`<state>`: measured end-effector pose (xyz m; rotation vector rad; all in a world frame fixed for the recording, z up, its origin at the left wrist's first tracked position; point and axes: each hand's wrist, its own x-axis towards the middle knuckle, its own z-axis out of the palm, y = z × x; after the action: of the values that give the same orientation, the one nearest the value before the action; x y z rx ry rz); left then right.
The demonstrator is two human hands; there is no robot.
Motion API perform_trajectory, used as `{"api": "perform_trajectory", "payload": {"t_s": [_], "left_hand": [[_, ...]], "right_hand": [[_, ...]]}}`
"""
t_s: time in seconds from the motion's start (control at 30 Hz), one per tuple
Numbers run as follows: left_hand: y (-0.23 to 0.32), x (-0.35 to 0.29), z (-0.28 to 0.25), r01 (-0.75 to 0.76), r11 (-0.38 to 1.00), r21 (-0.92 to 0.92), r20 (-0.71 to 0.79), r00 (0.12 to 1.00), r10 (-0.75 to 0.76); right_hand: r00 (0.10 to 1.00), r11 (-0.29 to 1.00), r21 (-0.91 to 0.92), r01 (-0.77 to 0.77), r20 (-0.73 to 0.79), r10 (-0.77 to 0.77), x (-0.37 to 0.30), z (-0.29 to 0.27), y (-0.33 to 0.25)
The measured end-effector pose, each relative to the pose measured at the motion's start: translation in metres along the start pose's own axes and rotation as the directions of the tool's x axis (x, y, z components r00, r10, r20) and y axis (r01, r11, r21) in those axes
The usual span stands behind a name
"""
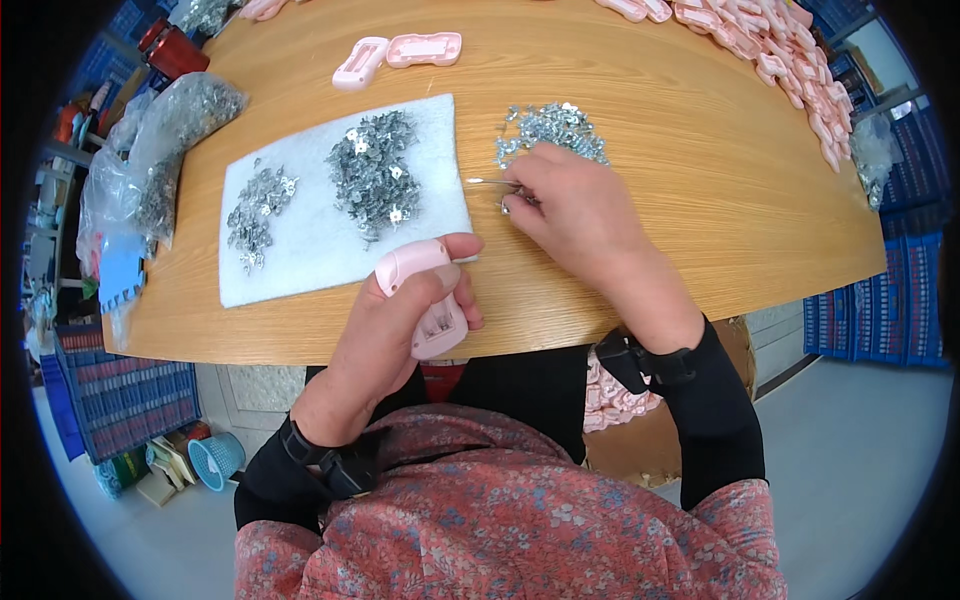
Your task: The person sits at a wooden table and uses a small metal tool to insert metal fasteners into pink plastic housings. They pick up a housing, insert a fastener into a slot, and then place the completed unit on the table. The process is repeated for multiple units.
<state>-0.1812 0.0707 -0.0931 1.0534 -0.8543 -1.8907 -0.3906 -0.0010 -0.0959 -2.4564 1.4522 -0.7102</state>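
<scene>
My left hand (385,330) is closed around a pink plastic casing (436,328) with a battery compartment, tilted over the table's near edge. The thumb lies across its face. My right hand (590,210) pinches a thin metal tool (488,181) whose pale tip points left; the rest of the tool is hidden by the fingers. Just beyond these fingertips is a loose heap of small shiny metal pieces (560,130). On a white foam pad (300,282) left of my right hand lie a large pile of small metal plates (372,170) and a smaller pile (258,215).
Two pink casing parts (424,49) lie beyond the pad on the wooden table (700,215). Many pink casings (770,50) are heaped at the far right. Plastic bags of metal parts (185,115) and a red container (172,50) line the left edge.
</scene>
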Motion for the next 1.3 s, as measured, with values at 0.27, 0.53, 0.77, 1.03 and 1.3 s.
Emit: {"api": "perform_trajectory", "payload": {"t_s": [0.27,0.53,0.77,1.03,1.3], "left_hand": [[0.007,0.013,0.013,-0.028,1.0,0.002,-0.008,1.0,0.028],[-0.001,0.017,0.015,-0.045,0.998,-0.04,-0.022,0.999,0.044],[-0.004,0.015,0.018,-0.074,0.993,-0.095,-0.024,0.997,0.072],[0.002,0.017,0.02,0.182,0.932,-0.313,0.122,0.981,-0.151],[-0.003,0.019,0.017,0.28,0.912,-0.299,0.29,0.937,-0.193]], "right_hand": [[0.997,0.924,0.383,0.002,0.066,-0.029,-0.019,-0.032,-0.02],[0.993,0.922,0.369,-0.118,0.065,0.102,-0.034,-0.035,-0.035],[0.892,0.515,0.734,-0.443,0.303,0.335,-0.048,-0.022,-0.035],[0.917,0.46,0.813,-0.357,0.212,0.337,-0.055,-0.021,-0.033],[0.987,0.665,0.735,-0.131,0.033,0.159,-0.055,-0.025,-0.04]]}}
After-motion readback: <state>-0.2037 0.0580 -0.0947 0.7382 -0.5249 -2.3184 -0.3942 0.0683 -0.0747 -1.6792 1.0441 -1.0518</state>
